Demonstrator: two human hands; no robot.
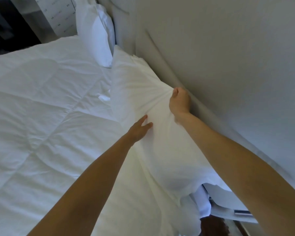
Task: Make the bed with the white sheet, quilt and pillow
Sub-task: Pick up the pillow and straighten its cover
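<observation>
A white stitched quilt (pixel 41 106) covers the bed on the left. A white pillow (pixel 143 92) lies along the headboard, and its cover bunches into folds under my right hand (pixel 180 102), which grips the fabric at the pillow's top edge next to the headboard. My left hand (pixel 140 128) rests flat on the pillow's near side with its fingers spread. A second white pillow (pixel 95 34) stands upright at the far end against the headboard. The sheet under the quilt is hidden.
A pale padded headboard (pixel 220 57) fills the right side. A grey patterned cabinet (pixel 58 14) and a dark area stand beyond the bed at top left. White bedding and a dark floor (pixel 211 225) show at the bottom right, by the bed's corner.
</observation>
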